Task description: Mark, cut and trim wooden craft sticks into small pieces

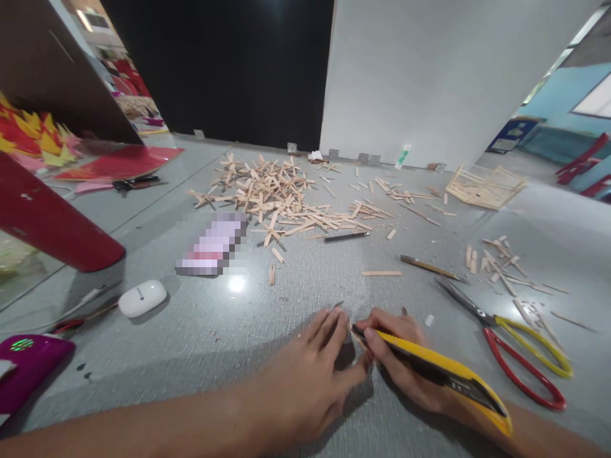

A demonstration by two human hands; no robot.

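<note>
In my right hand point(401, 356) is a yellow and black utility knife point(429, 359), its tip pointing left toward my other hand. Low over the grey table, my left hand point(317, 369) is bent with fingertips and thumb around a thin wooden stick point(359, 338), holding it down. Most of that stick is hidden by the fingers and the knife's front end. The two hands almost meet at the stick. Scissors point(496, 331) with one red and one yellow handle lie open to the right. A loose flat stick point(380, 273) rests just beyond the hands.
A heap of wooden sticks point(272, 191) lies at the back, with a black pen point(347, 236) before it. Left are a blurred phone point(214, 245) and a white mouse point(142, 299). A wooden frame point(484, 187) sits back right. Upright black point(229, 70) and white point(420, 76) panels stand behind.
</note>
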